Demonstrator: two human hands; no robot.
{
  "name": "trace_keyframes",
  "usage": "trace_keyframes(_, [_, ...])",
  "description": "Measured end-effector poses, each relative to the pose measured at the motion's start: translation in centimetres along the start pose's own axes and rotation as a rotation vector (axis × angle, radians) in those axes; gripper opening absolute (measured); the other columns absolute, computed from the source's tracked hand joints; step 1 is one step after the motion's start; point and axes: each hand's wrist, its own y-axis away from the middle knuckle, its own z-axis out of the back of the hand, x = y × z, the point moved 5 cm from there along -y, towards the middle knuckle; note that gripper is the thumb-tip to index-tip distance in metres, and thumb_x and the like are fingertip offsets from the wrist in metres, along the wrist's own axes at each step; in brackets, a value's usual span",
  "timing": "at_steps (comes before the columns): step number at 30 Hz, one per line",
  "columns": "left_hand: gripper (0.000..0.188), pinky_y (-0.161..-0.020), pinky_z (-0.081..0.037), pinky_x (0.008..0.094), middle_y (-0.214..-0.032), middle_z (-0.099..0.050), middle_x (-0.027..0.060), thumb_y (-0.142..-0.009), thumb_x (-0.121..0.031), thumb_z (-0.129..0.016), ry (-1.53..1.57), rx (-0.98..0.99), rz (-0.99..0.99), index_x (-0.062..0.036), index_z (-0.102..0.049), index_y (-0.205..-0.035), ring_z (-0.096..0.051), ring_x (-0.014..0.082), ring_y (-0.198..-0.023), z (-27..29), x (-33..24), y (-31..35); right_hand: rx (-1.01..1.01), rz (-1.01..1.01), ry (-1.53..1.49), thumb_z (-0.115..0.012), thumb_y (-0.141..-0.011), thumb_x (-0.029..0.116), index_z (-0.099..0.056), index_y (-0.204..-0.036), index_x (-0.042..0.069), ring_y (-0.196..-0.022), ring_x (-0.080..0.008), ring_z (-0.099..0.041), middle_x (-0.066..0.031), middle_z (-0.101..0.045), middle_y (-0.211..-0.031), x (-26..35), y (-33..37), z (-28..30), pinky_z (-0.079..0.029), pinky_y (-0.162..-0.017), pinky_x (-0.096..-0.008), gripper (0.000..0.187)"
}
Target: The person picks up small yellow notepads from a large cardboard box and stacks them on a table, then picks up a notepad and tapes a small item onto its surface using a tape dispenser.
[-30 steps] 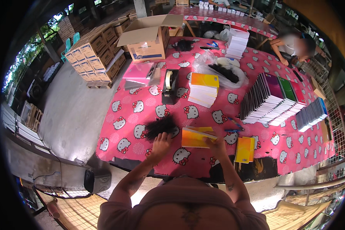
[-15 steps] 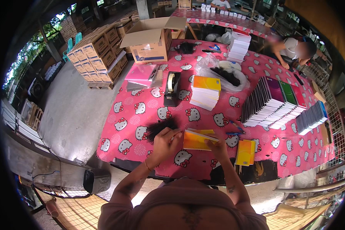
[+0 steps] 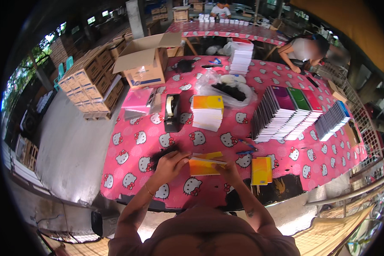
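My right hand (image 3: 229, 172) grips a small yellow-orange notebook (image 3: 204, 167) by its right end, thumb over the cover. The notebook lies low over the table, and a white page edge shows along its top side. My left hand (image 3: 170, 167) is closed in a pinch at the notebook's upper left corner; whatever lies between its fingertips is too small to make out. Just behind that hand is a pile of thin black strands (image 3: 161, 156), partly covered by it. Right of my right hand lies a small stack of yellow spiral notebooks (image 3: 261, 170).
Blue-handled pliers (image 3: 247, 149) lie beyond my right hand. Farther back stand a tape dispenser (image 3: 172, 113), a yellow-topped notebook stack (image 3: 207, 115), a plastic bag (image 3: 239, 96) and tall spiral notebook stacks (image 3: 275, 115). An open carton (image 3: 145, 70) stands far left. A co-worker (image 3: 301, 53) sits far right.
The whole view has shifted, so the table appears farther left. My left fingertips have come closer to the notebook's left corner. My right hand keeps its hold.
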Motion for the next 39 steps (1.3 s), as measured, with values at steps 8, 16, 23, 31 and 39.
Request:
trace_keyframes(8, [0.024,-0.062,-0.052,0.0329,-0.079,-0.064,0.0084,-0.098,-0.021,-0.058,0.353,0.254,0.34,-0.0021,-0.065,-0.111,-0.063,0.0185,-0.067,-1.4,2.3,-0.1,0.038,-0.04,-0.031,-0.064,-0.093,0.011,-0.063,-0.118,-0.002,-0.096,-0.013,-0.064,-0.0071,-0.066,-0.106,-0.9,-0.1,0.1,-0.058,-0.079,-0.0281,0.028])
trace_keyframes(16, [0.019,-0.063,-0.051,0.0287,-0.081,-0.063,0.0084,-0.093,-0.013,-0.066,0.406,0.191,0.227,0.0002,-0.064,-0.107,-0.062,0.0137,-0.068,-1.0,0.8,-0.5,0.053,0.025,-0.014,-0.062,-0.095,0.009,-0.065,-0.117,-0.001,-0.097,-0.0117,-0.063,-0.0059,-0.064,-0.111,0.0,0.3,0.1,-0.056,-0.08,-0.0257,0.025])
trace_keyframes(23, [0.022,-0.063,-0.051,0.0327,-0.085,-0.059,0.0106,-0.087,-0.01,-0.07,0.225,0.122,0.103,-0.003,-0.066,-0.108,-0.06,0.022,-0.068,-0.6,0.0,-0.7,0.049,-0.037,-0.065,-0.066,-0.092,0.006,-0.068,-0.115,0.0,-0.099,-0.0127,-0.062,-0.0074,-0.066,-0.11,-0.2,0.2,-0.1,-0.049,-0.085,-0.0241,0.024])
trace_keyframes(31, [0.022,-0.061,-0.051,0.039,-0.093,-0.063,0.0103,-0.084,-0.01,-0.072,-0.042,0.158,-0.094,-0.0044,-0.065,-0.104,-0.064,0.0289,-0.072,-0.4,-0.8,-0.9,0.061,-0.052,-0.113,-0.065,-0.093,0.008,-0.067,-0.116,-0.001,-0.097,-0.011,-0.061,-0.0058,-0.066,-0.107,0.2,0.2,-0.1,-0.051,-0.081,-0.0242,0.025])
trace_keyframes(39, [0.022,-0.061,-0.055,0.0406,-0.089,-0.056,0.0079,-0.088,-0.019,-0.068,-0.08,0.166,-0.046,-0.0096,-0.064,-0.107,-0.064,0.0291,-0.073,-0.6,-1.2,-0.7,0.052,0.002,-0.02,-0.065,-0.093,0.009,-0.066,-0.117,0.0,-0.092,-0.0089,-0.062,-0.0057,-0.068,-0.103,0.9,0.2,0.0,-0.053,-0.079,-0.0255,0.025])
